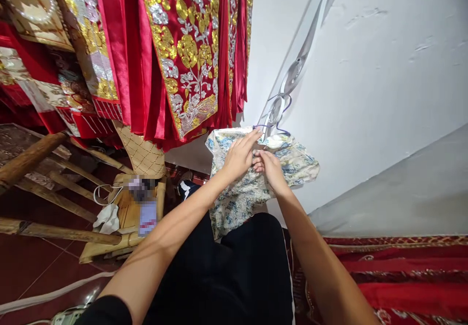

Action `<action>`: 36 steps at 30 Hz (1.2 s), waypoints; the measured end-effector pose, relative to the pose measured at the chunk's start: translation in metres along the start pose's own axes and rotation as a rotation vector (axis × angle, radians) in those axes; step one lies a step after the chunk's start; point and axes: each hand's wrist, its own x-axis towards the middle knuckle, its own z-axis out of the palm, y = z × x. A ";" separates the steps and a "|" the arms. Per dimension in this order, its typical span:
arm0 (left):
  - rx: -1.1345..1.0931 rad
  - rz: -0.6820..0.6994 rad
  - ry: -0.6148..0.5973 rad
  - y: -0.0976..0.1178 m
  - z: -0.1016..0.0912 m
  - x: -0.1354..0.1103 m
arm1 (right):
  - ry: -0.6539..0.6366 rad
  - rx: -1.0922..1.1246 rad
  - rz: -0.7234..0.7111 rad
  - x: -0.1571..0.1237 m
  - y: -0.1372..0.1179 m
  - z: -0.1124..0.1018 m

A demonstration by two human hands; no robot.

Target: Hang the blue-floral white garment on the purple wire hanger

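A short floral shirt [237, 203] in cream, blue and green hangs on a thin purple hanger [284, 109] against the white wall. My left hand [239, 155] rests on its upper front, fingers stretched toward the collar, with nothing visible in its grip. Close beside it, my right hand [269, 165] has its fingers curled in a pinch on the shirt's front, just below the neckline. The fingertips hide whatever small part of the cloth lies between them. The hanger's top meets a pale strap-like metal piece [292, 74] running up the wall.
Red embroidered garments [190, 52] hang at upper left. A bamboo chair [97, 247] on the left carries a white tissue [108, 218] and blurred small items. More red cloth [402, 276] lies at lower right, below a grey slanted surface [395, 193].
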 end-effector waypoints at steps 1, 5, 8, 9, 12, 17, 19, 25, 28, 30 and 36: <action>0.051 0.002 -0.052 -0.003 0.001 0.011 | -0.006 0.010 -0.019 0.000 -0.003 -0.001; 0.176 -0.015 -0.212 -0.010 0.006 0.029 | 0.023 0.041 -0.050 -0.001 -0.011 -0.006; 0.132 0.040 -0.243 -0.005 0.002 0.028 | 0.015 -0.003 -0.117 -0.006 -0.021 -0.009; 0.109 0.060 -0.246 -0.001 -0.002 0.027 | 0.006 -0.023 -0.156 -0.009 -0.025 -0.009; 0.054 0.082 -0.241 0.013 -0.010 0.025 | 0.029 -0.047 -0.255 -0.018 -0.037 -0.007; -0.050 0.064 -0.015 0.036 -0.019 0.033 | 0.086 -0.170 -0.237 -0.030 -0.025 -0.009; -0.112 0.029 0.169 0.035 -0.027 0.038 | 0.055 -0.207 -0.161 -0.037 -0.007 -0.012; -0.565 -0.789 0.683 -0.027 -0.063 0.011 | -0.009 -0.240 -0.049 -0.075 0.039 -0.014; -0.725 -1.034 0.641 -0.048 -0.054 -0.043 | -0.013 -0.227 -0.034 -0.103 0.050 0.001; -0.775 -1.097 0.604 -0.042 -0.033 -0.088 | 0.043 -0.101 0.019 -0.123 0.059 0.011; -1.016 -1.236 0.356 0.016 0.031 -0.171 | 0.528 0.335 0.199 -0.157 0.099 -0.012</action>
